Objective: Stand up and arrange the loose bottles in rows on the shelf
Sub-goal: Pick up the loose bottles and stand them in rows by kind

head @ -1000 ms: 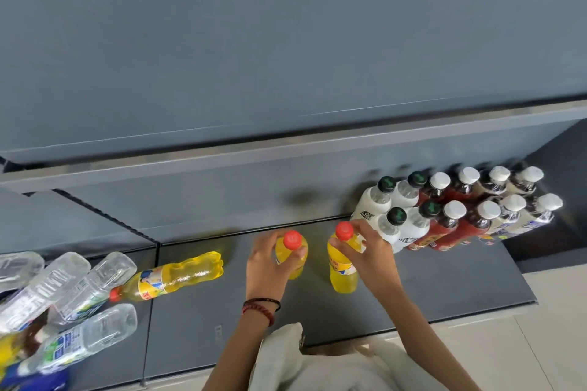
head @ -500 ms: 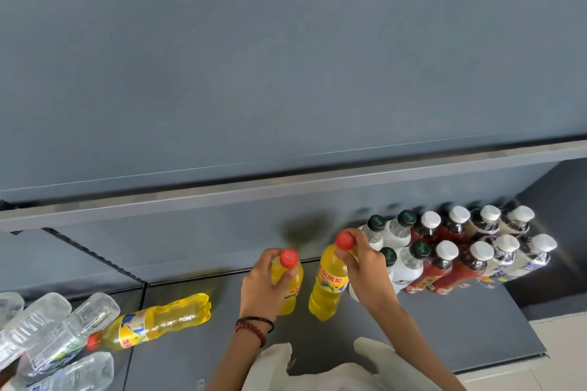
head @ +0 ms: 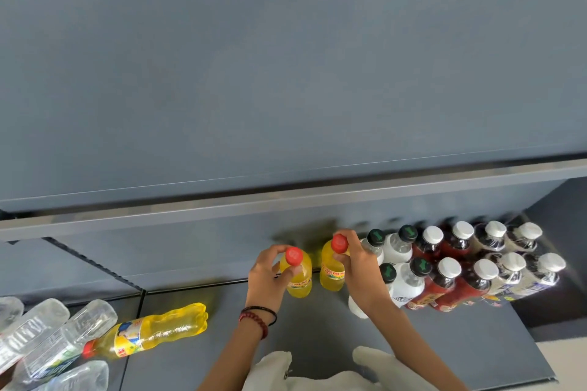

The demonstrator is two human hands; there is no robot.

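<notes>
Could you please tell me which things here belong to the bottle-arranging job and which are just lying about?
Job:
left hand gripping the first upright yellow bottle; right hand gripping the second upright yellow bottle; fallen yellow bottle; fallen clear bottles; standing rows; shelf.

Lying about:
wrist bracelets; white garment; upper shelf edge.

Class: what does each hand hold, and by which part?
Left hand: the left yellow bottle, by its neck under the red cap. Right hand: the right yellow bottle, likewise at the neck.
</notes>
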